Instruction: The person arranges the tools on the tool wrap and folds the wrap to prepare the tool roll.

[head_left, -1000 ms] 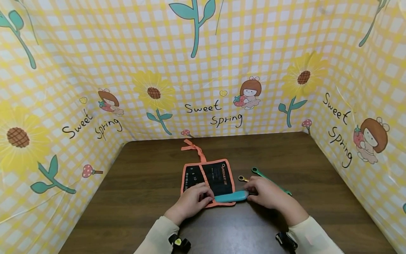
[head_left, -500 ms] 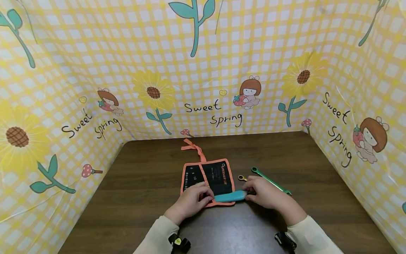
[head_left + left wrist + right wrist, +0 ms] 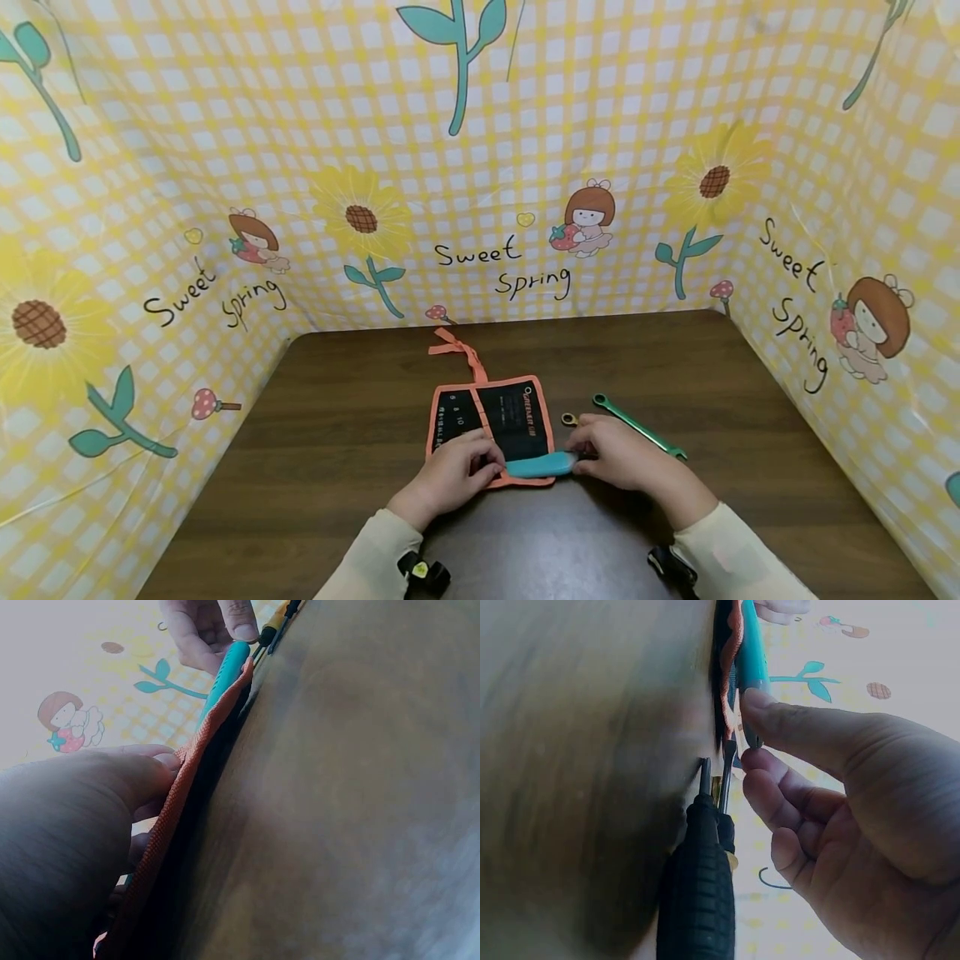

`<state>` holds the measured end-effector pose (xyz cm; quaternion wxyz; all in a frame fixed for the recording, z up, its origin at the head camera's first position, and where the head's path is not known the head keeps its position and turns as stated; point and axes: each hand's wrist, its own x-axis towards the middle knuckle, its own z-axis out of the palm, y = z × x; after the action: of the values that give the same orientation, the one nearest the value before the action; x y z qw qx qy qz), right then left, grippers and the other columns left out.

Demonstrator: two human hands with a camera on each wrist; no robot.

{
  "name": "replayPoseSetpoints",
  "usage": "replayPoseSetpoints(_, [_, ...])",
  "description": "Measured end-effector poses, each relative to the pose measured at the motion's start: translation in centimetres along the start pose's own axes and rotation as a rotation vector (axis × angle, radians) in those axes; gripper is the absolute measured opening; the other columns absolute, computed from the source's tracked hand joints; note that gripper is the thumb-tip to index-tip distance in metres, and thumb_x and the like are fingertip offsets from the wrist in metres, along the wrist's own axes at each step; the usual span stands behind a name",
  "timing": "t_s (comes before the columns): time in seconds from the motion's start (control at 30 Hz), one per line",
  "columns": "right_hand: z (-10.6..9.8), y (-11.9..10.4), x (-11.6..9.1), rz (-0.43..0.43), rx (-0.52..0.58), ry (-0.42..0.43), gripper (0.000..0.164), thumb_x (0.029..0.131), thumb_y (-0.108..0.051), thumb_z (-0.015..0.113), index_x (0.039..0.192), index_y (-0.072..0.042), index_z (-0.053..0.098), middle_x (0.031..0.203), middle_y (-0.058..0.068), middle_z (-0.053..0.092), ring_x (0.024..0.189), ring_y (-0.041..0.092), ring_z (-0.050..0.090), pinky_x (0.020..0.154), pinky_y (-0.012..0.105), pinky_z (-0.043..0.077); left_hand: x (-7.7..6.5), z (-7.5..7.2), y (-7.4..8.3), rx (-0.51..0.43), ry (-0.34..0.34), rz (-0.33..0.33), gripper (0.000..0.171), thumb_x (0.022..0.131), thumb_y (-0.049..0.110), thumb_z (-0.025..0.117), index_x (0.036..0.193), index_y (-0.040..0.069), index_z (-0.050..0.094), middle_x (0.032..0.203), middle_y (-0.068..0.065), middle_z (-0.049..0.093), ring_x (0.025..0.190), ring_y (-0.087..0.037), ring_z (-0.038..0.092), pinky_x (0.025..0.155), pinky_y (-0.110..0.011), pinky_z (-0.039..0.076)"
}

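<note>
A black tool pouch (image 3: 512, 417) with orange edging lies flat on the table in the head view. My left hand (image 3: 453, 475) pinches its orange front edge (image 3: 196, 750) between thumb and fingers. Across the pouch's near part lies a slim teal utility knife (image 3: 538, 465), its left end hidden at my left fingers. My right hand (image 3: 618, 450) holds the knife's greyish right end by thumb and fingertips. In the right wrist view that tip shows between thumb and index finger, beside the pouch's orange edge (image 3: 733, 645).
Right of the pouch lie a green wrench (image 3: 637, 425) and a gold wrench (image 3: 570, 419), partly behind my right hand. A black-handled screwdriver (image 3: 697, 877) lies below the right hand. The pouch's orange tie (image 3: 459, 346) stretches toward the patterned cloth wall (image 3: 480, 183).
My right hand has shifted slightly left with the knife, and less of the knife shows between the hands. The left hand stays at the pouch edge.
</note>
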<state>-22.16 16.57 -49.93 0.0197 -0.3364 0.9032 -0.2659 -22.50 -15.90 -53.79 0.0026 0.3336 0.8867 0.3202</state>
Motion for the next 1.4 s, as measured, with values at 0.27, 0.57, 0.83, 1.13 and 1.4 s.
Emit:
replayPoseSetpoints(0.27, [0.1,-0.4,0.5,-0.008,-0.033,-0.022,0.018,0.087,-0.016,0.087,0.103,-0.018,0.079,0.088,-0.009,0.055,0.075,0.006,0.048,0.066,0.026,0.044,0.0,0.1,-0.1,-0.012,0.007,0.014,0.008,0.102,0.027,0.072,0.1,0.035,0.071,0.097,0.019,0.055,0.076,-0.004,0.054,0.068,-0.025,0.05])
replayPoseSetpoints(0.57, [0.3,-1.1,1.6,-0.044,-0.109,-0.034,0.016,0.086,-0.014,0.087,0.099,-0.017,0.078,0.085,-0.008,0.06,0.078,0.007,0.053,0.078,0.034,0.053,0.0,0.1,-0.1,-0.023,0.018,0.001,0.01,0.102,0.025,0.072,0.1,0.036,0.071,0.098,0.019,0.056,0.078,-0.004,0.054,0.069,-0.025,0.05])
replayPoseSetpoints(0.83, [0.4,-1.8,2.2,-0.058,-0.105,-0.059,0.013,0.086,-0.012,0.087,0.095,-0.017,0.079,0.084,-0.007,0.056,0.074,0.006,0.049,0.067,0.028,0.046,-0.1,0.2,-0.2,-0.021,0.031,0.016,0.014,0.101,0.022,0.073,0.099,0.035,0.07,0.098,0.019,0.056,0.077,-0.004,0.054,0.069,-0.025,0.05])
replayPoseSetpoints(1.13, [0.7,-2.1,2.8,-0.049,-0.093,-0.067,0.016,0.085,-0.014,0.089,0.098,-0.014,0.08,0.087,-0.007,0.058,0.076,0.006,0.051,0.07,0.028,0.049,0.1,0.1,-0.1,0.003,0.04,0.04,0.011,0.101,0.024,0.074,0.098,0.034,0.07,0.097,0.02,0.056,0.079,-0.003,0.054,0.07,-0.025,0.05])
replayPoseSetpoints(1.4, [0.9,-2.8,3.4,-0.046,-0.105,-0.09,0.013,0.085,-0.013,0.088,0.095,-0.014,0.079,0.089,-0.007,0.061,0.077,0.008,0.053,0.073,0.031,0.049,0.1,0.2,-0.1,-0.005,0.034,0.032,0.012,0.101,0.022,0.074,0.098,0.033,0.07,0.097,0.02,0.057,0.079,-0.003,0.055,0.071,-0.025,0.05])
